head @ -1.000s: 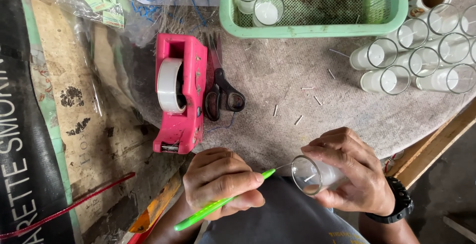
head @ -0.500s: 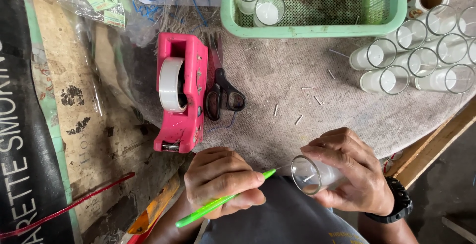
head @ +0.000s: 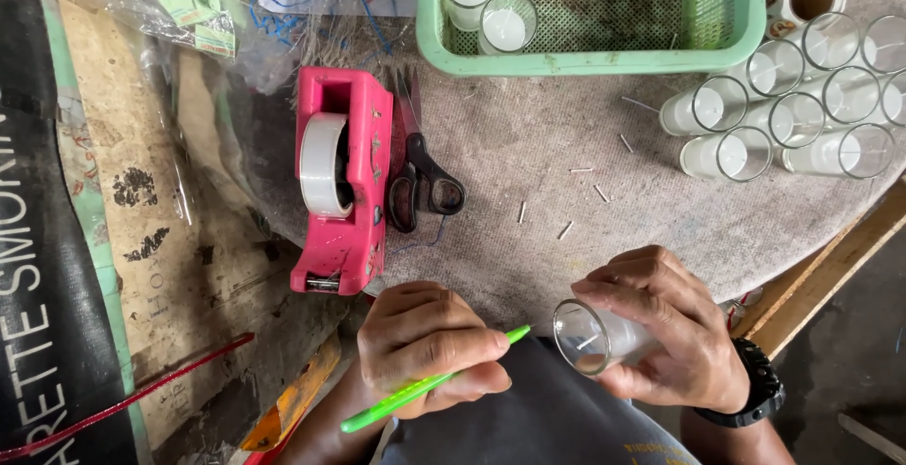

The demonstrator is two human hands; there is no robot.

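The left hand (head: 425,342) has its grip closed around a green stick (head: 429,385); the right hand (head: 665,328) wraps a glass (head: 595,336), tilted on its side, mouth toward the stick's tip, just off the bench's (head: 528,144) near edge. Grey, worn felt covers the bench, littered with wick bits. Beyond sit a pink tape dispenser (head: 342,182), scissors (head: 420,168), a green basket (head: 604,54) and clustered glasses (head: 793,111).

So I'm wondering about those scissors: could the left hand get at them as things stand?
Probably yes, once freed. The scissors lie in the open on the table beside the pink tape dispenser, with nothing on top. But the left hand is gripping a green stick, so it would have to drop that first.
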